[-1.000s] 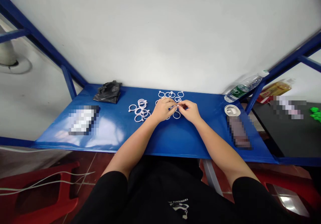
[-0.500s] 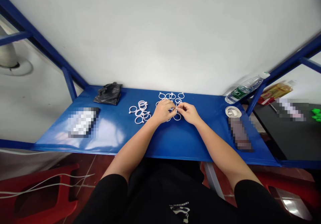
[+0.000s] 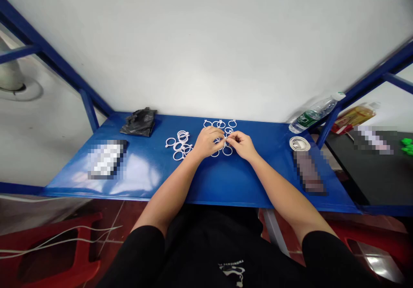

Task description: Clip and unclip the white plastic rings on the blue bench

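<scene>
My left hand (image 3: 208,142) and my right hand (image 3: 241,144) meet over the blue tabletop, fingertips pinched close together. Between them is a small white piece, seemingly part of a white ring with a little clip, mostly hidden by the fingers. More white rings (image 3: 227,155) lie under and around both hands, some behind them near the wall. Left of my left hand, a loose pile of similar white rings (image 3: 182,140) overlaps on the table; my left wrist partly covers its right side.
A crumpled black plastic bag (image 3: 139,123) and a blurred-out dark-edged object (image 3: 108,159) lie on the left. At right are a water bottle (image 3: 316,113), a coiled white strap (image 3: 299,144) and a blurred brown object (image 3: 308,171). Blue frame bars (image 3: 88,109) flank the table.
Both hands stay together at nearly the same spot, with only slight finger movement. The view has shifted a little; the rings on the table look unmoved.
</scene>
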`<state>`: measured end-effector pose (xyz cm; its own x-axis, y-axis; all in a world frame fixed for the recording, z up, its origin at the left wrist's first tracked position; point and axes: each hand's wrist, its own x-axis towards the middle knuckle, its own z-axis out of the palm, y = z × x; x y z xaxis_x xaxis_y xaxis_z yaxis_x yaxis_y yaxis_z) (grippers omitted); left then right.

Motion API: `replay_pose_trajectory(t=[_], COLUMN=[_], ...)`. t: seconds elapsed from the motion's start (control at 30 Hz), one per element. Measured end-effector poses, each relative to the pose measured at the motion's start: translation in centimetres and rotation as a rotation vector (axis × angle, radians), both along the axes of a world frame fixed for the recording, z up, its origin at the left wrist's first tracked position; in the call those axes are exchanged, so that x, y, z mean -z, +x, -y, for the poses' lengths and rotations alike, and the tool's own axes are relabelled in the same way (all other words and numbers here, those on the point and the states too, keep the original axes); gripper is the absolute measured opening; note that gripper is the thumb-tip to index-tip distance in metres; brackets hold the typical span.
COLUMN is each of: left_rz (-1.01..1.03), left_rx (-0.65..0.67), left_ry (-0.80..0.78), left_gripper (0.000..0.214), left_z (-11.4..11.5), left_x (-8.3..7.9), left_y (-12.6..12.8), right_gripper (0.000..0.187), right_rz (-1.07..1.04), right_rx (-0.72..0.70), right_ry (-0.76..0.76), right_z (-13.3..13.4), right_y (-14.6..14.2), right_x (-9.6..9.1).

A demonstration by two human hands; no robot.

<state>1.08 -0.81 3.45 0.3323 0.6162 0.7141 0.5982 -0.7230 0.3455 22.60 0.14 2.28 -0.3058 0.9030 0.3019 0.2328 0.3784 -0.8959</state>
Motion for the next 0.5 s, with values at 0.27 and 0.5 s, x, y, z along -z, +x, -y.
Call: replay_pose_trajectory(t=[0.27,0.5], left_rz=[-0.086,-0.235], left_rx=[-0.478,-0.577], left_ry=[-0.207,-0.463], left_gripper=[0.014,0.014], left_z=[-2.0,-2.5], left_x=[-0.2,1.3], left_y=[-7.2,-8.7], right_gripper=[0.012,0.010], right_rz=[0.337,0.400], right_rx=[0.002,-0.021], right_ry=[0.141,0.137], right_z=[-1.3,-1.9], right_y=[0.9,1.1], right_x=[1.0,1.1])
